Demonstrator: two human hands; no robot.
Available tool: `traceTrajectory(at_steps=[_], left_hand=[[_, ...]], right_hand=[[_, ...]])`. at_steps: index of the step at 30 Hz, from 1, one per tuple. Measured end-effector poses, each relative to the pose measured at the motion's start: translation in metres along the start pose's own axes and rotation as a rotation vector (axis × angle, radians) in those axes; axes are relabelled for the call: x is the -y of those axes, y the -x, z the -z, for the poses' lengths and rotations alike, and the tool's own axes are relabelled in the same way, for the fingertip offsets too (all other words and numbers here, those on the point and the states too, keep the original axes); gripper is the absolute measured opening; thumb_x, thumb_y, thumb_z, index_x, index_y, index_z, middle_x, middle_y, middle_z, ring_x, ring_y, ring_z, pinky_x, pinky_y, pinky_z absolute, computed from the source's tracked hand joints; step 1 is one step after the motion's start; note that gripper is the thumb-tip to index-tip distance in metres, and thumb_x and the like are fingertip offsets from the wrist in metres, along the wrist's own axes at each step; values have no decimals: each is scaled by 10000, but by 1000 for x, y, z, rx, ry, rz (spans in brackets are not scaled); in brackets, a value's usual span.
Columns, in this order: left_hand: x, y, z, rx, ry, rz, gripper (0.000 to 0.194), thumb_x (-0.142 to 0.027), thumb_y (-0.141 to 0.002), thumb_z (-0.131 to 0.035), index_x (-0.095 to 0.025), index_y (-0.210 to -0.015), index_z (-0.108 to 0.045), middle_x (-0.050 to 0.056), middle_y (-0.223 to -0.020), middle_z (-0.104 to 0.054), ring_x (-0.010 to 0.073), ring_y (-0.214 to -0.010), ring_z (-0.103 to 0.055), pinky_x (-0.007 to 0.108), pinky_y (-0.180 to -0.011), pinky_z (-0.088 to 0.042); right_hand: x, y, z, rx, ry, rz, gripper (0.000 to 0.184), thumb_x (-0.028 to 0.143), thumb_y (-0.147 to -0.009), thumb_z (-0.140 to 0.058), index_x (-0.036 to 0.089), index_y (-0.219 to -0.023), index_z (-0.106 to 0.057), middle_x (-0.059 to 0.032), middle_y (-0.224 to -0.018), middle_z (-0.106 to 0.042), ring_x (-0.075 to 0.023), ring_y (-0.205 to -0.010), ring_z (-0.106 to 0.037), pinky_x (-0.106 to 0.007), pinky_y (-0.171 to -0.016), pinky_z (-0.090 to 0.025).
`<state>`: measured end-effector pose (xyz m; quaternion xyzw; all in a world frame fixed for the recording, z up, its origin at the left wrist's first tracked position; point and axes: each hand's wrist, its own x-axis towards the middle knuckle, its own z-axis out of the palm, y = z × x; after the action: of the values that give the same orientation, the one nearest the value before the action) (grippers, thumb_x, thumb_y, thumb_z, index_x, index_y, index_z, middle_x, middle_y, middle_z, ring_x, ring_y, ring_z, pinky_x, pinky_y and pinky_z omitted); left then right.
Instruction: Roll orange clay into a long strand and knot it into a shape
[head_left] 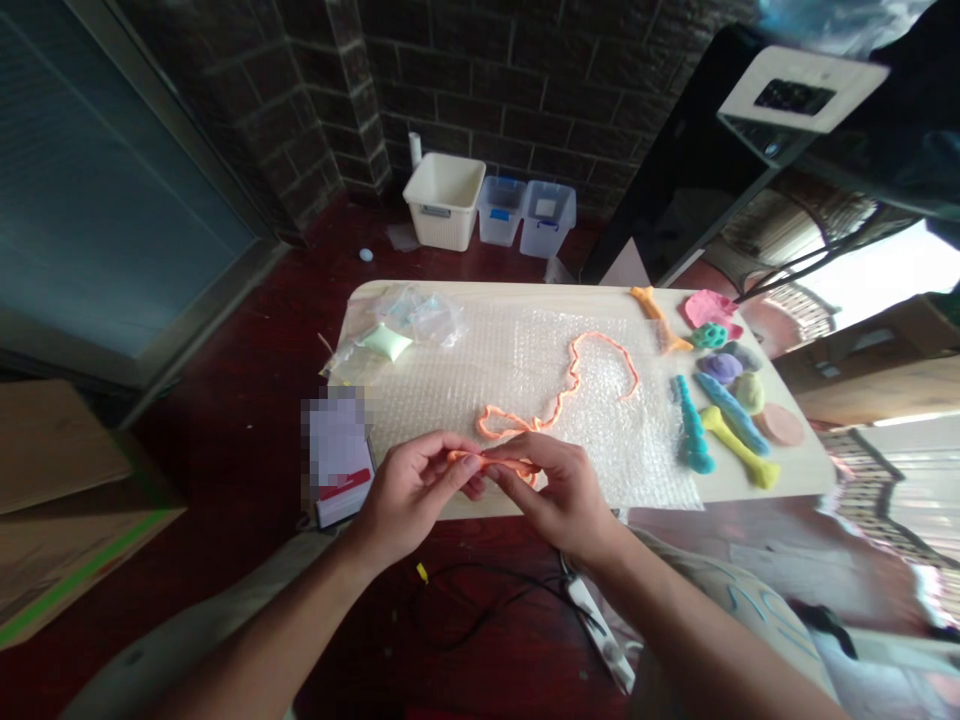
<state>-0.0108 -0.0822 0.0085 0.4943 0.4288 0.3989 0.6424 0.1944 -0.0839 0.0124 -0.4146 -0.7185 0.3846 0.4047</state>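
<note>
Dark brick walls and a red-brown floor surround a pale table (795,470), its top partly covered by bubble wrap (487,350). Beyond the table's far edge, ahead of the grip, a cream bin (444,205) and two clear bins (501,212) stand on the floor. Left of the hands lie a phone-like slab (341,460) at the table's edge and, farther off, a pale green pillow shape (386,342) beside crumpled clear plastic (435,315). Well to their right sit an orange bone (658,318), a teal stick (691,425), a blue stick (733,412), a yellow bone (739,448) and a purple lump (720,368). Nothing stands between the hands and the cord (574,375). It is orange, thin and unevenly crinkled, looping just past the fingers, then winding away to the right over the wrap and ending in a hook-like curve. Left hand (420,485) and right hand (559,490) both pinch its near part between thumb and fingers, close together above the near edge.
</note>
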Motion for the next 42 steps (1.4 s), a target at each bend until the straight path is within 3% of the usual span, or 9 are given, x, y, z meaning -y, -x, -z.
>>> traceTrajectory(at_steps=[4,12,16,25,31,36,42], left_hand=[[2,1,0,-5,-30,-8,230,-347,-943,-738,-124,-994,-713,63,-797,-772,166,-736,-736,264,-728,-602],[4,-1,2,32,-3,17,278,-414,-980,-676,-139,-1016,-679,45,-784,-741,166,-706,-719,279,-700,-596],[4,0,4,14,-53,-23,249,-378,-958,-715,-133,-1003,-713,59,-819,-752,172,-763,-727,274,-748,-591],[4,0,1,38,-4,-10,259,-374,-951,-717,-141,-1055,-672,49,-833,-737,169,-782,-724,272,-755,-587],[4,1,3,-4,-62,-37,257,-355,-942,-735,-116,-1037,-729,67,-827,-748,170,-766,-712,265,-748,-582],[3,0,4,11,-31,-23,237,-343,-946,-733,-119,-1023,-740,53,-798,-751,155,-748,-716,244,-733,-584],[2,-2,4,30,-31,-26,261,-347,-967,-707,-104,-1031,-774,78,-829,-774,154,-746,-721,245,-725,-587]], right_hand=[[-1,0,-1,26,-18,18,187,220,-966,-720,250,-1134,-797,-43,-942,-821,-180,-864,-761,-309,-831,-579],[-2,2,0,-11,24,68,165,218,-987,-671,238,-1087,-800,-62,-963,-809,-185,-850,-753,-312,-782,-599],[1,1,0,15,37,16,184,261,-974,-700,239,-1133,-789,-62,-1004,-823,-192,-877,-772,-289,-780,-603],[1,2,-1,24,-7,-27,145,230,-989,-682,254,-965,-823,-31,-974,-829,-157,-815,-762,-257,-747,-588],[0,3,-2,7,10,-34,200,232,-962,-723,253,-1143,-805,-40,-1018,-829,-167,-850,-767,-249,-688,-584],[0,2,-2,-22,7,-5,193,196,-965,-713,266,-1115,-814,-24,-984,-833,-159,-854,-772,-269,-774,-586],[-2,4,0,-15,48,-47,208,243,-946,-731,242,-1143,-799,-37,-975,-824,-169,-817,-760,-263,-660,-573]])
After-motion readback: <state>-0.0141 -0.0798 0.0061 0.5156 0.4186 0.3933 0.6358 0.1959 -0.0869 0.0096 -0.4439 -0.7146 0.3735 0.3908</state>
